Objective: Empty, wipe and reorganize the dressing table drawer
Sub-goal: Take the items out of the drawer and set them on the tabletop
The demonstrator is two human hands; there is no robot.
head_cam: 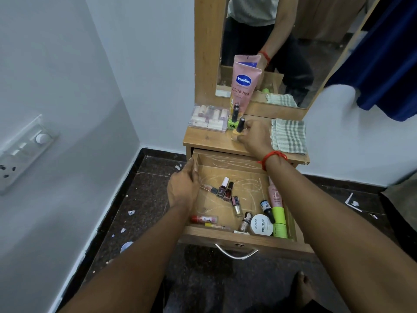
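The drawer (228, 168) stood pulled out at the centre of the frame, below the tabletop (209, 141) of the dressing table. The left hand (182, 188) lay on the drawer's left wall, fingers curled over its edge and closed on the wood. The right hand (255, 136) reached above it, over the tabletop, fingers wrapped around a small yellow nail polish bottle (239, 129) with a black cap, set just right of a green bottle (233, 123).

Inside the drawer, the upper half of the floor was bare and marked with pale scribbles. Toward the middle lay a cluster of dark red nail polish bottles (225, 190) and a gold bottle (237, 205). Along the lower edge lay a red tube (204, 219), a glitter bottle (246, 222) and a white round jar (261, 224). Against the right wall lay a pink tube (274, 195), a blue-labelled bottle (267, 208) and a lime-green tube (279, 222).

On the tabletop, a clear box of lipsticks (208, 118) sat at the left, a pink Vaseline tube (242, 86) stood against the mirror (293, 53), and a checked cloth (288, 135) lay at the right, just beside the right hand. The strip of tabletop in front of the box was free.
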